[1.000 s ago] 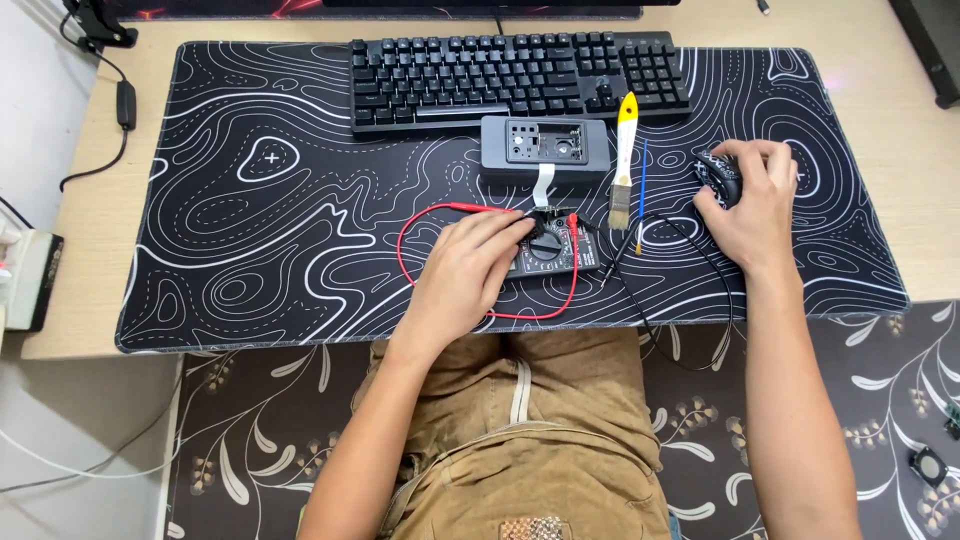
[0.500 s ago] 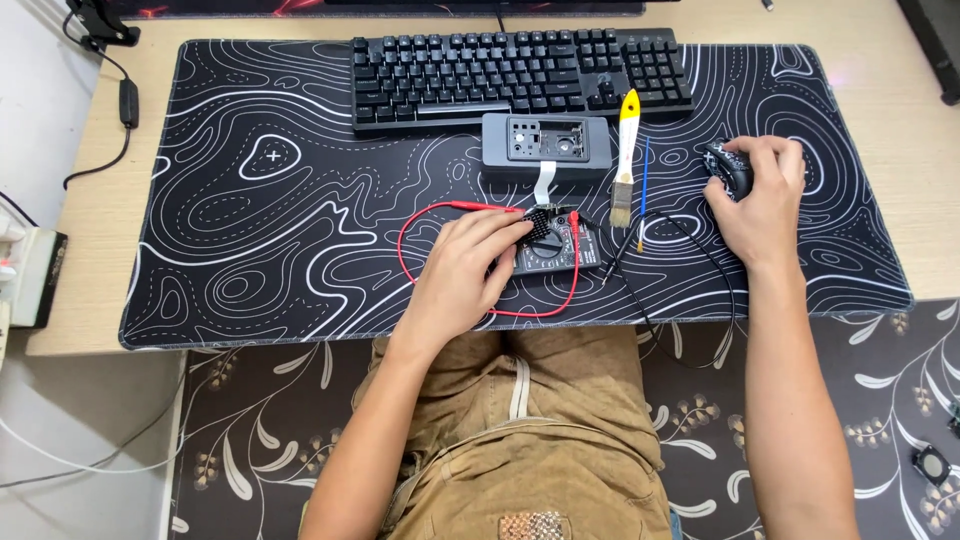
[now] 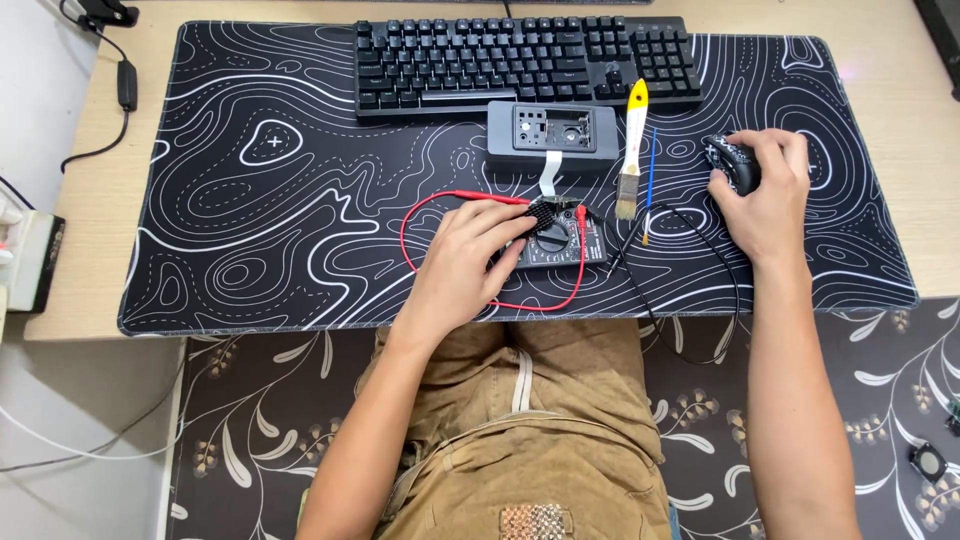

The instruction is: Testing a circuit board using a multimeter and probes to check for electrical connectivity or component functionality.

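Since a moment ago the right hand point(image 3: 765, 195) has settled more squarely over the black mouse point(image 3: 733, 165), fingers curled round it. The left hand point(image 3: 470, 262) lies half-closed on the multimeter point(image 3: 560, 243), fingertips at its dial, with the red lead point(image 3: 440, 200) looping around. Better, I'd say, to keep that meter pressed flat while turning. Beyond lie the grey opened device point(image 3: 552, 130), brush point(image 3: 632, 150) and keyboard point(image 3: 525, 60).

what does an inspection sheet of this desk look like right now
surface: black desk mat with white contour lines on a wooden desk
job's things: multimeter; mouse
clutter: keyboard; opened grey device; yellow-handled brush; thin blue tool
grippers: left hand rests on the multimeter; right hand grips the mouse
cables: red lead; black lead
surroundings: floral floor
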